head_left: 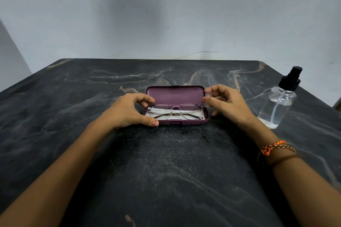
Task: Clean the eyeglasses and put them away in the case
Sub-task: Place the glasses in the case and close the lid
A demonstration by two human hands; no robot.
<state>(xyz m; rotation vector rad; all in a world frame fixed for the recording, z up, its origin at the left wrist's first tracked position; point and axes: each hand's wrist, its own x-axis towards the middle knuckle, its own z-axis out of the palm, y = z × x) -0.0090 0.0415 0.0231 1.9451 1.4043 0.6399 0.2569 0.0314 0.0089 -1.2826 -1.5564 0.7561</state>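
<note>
Head view. The left hand (pixel 129 109) rests at the left end of the open case (pixel 177 106), thumb laid along the front rim and fingers curled toward the back of the tray; whether it truly grips the case or only steadies it is not clear from this angle. The right hand (pixel 226 104) hovers at the right end, fingers loosely bent and holding nothing, fingertips close to the lid corner. The eyeglasses (pixel 176 110) lie folded in the lower tray on a white cloth (pixel 160 111): thin metal wire frame, clear squarish lenses, temples crossed beneath. The case is a rounded, rigid plum-coloured shell, lid upright behind. It sits mid-table on a dark, veined, stone-like tabletop (pixel 166 171). To the right stands a clear plastic spray bottle (pixel 278 105) with a black pump cap. A braided orange wristband (pixel 273 147) circles the right wrist.
</note>
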